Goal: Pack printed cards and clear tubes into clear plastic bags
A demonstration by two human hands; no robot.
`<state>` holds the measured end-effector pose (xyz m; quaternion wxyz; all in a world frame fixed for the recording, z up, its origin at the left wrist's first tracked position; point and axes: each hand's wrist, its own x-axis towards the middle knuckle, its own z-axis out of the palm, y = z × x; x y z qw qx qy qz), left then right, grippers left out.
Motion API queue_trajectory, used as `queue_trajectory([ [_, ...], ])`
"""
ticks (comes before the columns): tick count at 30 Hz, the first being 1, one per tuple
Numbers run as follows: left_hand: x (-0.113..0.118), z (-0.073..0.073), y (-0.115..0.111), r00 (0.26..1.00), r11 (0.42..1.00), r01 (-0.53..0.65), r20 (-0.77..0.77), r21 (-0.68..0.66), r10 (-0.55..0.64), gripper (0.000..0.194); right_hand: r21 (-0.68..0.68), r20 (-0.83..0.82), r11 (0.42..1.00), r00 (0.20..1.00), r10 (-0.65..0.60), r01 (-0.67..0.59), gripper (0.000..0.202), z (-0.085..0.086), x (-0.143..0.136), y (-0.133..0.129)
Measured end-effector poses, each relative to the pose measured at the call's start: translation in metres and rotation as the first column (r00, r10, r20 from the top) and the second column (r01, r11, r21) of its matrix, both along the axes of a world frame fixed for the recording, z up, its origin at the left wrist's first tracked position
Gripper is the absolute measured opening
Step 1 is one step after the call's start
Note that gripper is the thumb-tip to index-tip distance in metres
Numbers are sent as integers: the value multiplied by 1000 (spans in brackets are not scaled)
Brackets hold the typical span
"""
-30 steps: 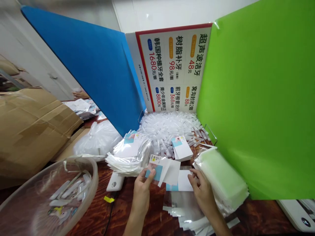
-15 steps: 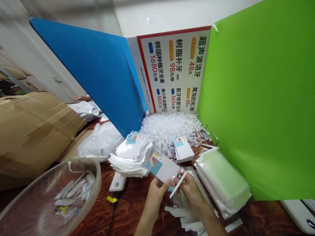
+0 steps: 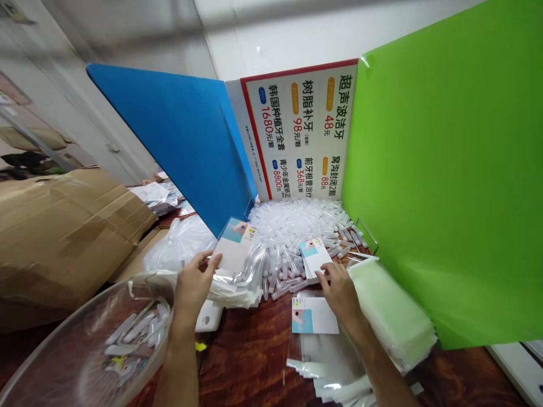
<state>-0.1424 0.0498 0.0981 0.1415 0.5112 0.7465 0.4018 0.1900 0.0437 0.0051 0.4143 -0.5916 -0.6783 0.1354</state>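
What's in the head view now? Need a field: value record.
left_hand: left hand pinching edge of bagged printed card, at the bagged stack
right_hand: right hand, fingertips at lower corner of printed card stack; grip unclear
between_forearms: printed card over fanned clear bags
right_side: greenish plastic sleeve stack
behind: pile of small translucent tubes
dividers: blue panel, price board, green panel
left_side: clear basin, cardboard box
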Motion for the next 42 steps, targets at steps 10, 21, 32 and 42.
queue_trajectory([
  [10,43,-28,-14,893,988,104,-449,117,-41,33,-107,520,944,826,-216,313,35,0,-4,17],
  [21,152,-144,-66,918,915,366,230,-173,-324,31,-58,-212,991,969,-129,119,30,-1,12,7],
  [32,81,-144,-76,948,930,311,140,-198,-287,24,-265,-743,963,627,-236,48,40,6,47,-51],
  [42,123,-137,-89,854,876,478,-200,-65,-480,16,-271,-940,949,258,-224,-162,34,-2,38,-67],
])
